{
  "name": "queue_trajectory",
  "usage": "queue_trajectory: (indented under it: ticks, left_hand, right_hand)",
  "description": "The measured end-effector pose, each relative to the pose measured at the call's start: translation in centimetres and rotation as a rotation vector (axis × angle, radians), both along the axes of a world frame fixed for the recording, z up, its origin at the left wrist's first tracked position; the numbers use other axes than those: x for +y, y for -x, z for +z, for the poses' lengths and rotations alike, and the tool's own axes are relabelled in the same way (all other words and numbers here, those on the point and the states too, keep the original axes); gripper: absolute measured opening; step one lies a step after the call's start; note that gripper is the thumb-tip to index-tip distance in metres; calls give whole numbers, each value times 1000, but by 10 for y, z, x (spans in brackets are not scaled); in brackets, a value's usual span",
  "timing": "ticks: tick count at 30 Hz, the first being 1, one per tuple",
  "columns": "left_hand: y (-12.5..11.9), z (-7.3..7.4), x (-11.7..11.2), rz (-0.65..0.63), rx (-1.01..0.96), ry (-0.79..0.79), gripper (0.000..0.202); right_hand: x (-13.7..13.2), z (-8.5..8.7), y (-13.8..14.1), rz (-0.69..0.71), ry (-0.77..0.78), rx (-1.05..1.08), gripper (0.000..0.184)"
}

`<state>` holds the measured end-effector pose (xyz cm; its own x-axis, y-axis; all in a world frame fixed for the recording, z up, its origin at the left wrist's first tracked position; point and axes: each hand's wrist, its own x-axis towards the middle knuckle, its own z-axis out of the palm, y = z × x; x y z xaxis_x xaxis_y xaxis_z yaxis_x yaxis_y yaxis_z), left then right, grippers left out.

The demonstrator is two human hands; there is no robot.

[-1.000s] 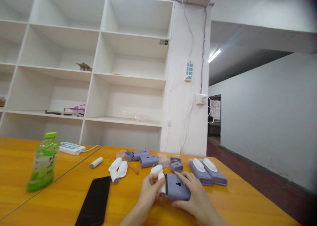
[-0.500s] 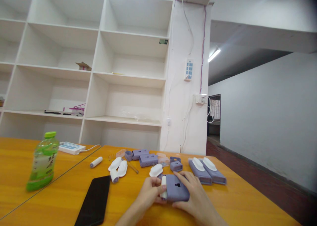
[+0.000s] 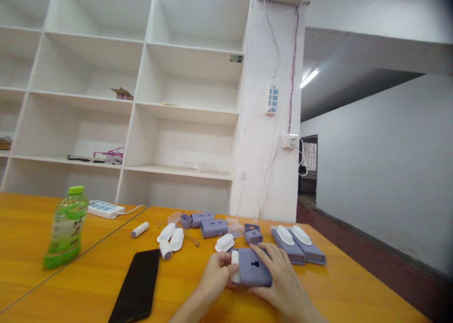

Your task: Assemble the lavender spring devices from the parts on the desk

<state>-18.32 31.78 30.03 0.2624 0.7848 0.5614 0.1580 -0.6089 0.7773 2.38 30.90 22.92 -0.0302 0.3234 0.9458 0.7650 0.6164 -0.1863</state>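
Observation:
My right hand (image 3: 281,280) is wrapped over the right side of a purple plastic housing (image 3: 247,278) with a black keyhole-shaped slot in its top face. At the housing's left end, my left hand (image 3: 214,278) pinches a white rod-like piece (image 3: 235,259) between thumb and fingers. That piece lies against the open end; how far it sits inside I cannot tell. Just behind the hands are a white oval part (image 3: 224,242) and a small purple block (image 3: 253,236). Two longer purple housings with white oval parts (image 3: 285,235) on top lie to the right.
A black phone (image 3: 137,285) lies left of my hands, and a green bottle (image 3: 67,228) stands farther left. White rollers (image 3: 140,229), white oval parts (image 3: 176,239), a spring (image 3: 191,238) and purple housings (image 3: 213,227) are spread behind. A power strip (image 3: 105,209) sits at the back.
The view has shifted slightly. Both hands keep their hold, and the white piece stays at the housing's left end, with little visible change in its position.

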Motion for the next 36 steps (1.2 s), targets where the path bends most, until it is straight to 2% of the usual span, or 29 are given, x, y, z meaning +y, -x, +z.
queue_trajectory:
  ticks: [11,15,19,22,24,27,31,34,36]
  left_hand:
    - [-3,-1,3,-31,-13,16,44]
    - [-1,2,9,-21,-21,34,52]
    - [3,9,4,18,-38,5,65]
    - [3,16,-9,33,-31,-86,72]
    - [1,21,-20,26,24,-177,64]
    - [-1,27,-40,4,131,-321,52]
    - [3,34,-67,-24,240,-500,33]
    - [9,35,-75,-55,353,-628,27]
    - [11,33,-72,-71,352,-637,31]
  right_hand:
    - [6,-3,-3,-9,-60,-25,89]
    - [1,-2,-1,-4,-64,-17,87]
    - [-6,-3,6,71,-42,19,83]
    - [-12,-2,15,156,21,117,72]
    - [-16,1,19,240,77,188,65]
    - [-21,7,19,479,142,250,54]
    - [-20,10,14,781,194,278,54]
    - [-12,8,14,882,222,281,51]
    - [-7,6,15,915,225,280,49]
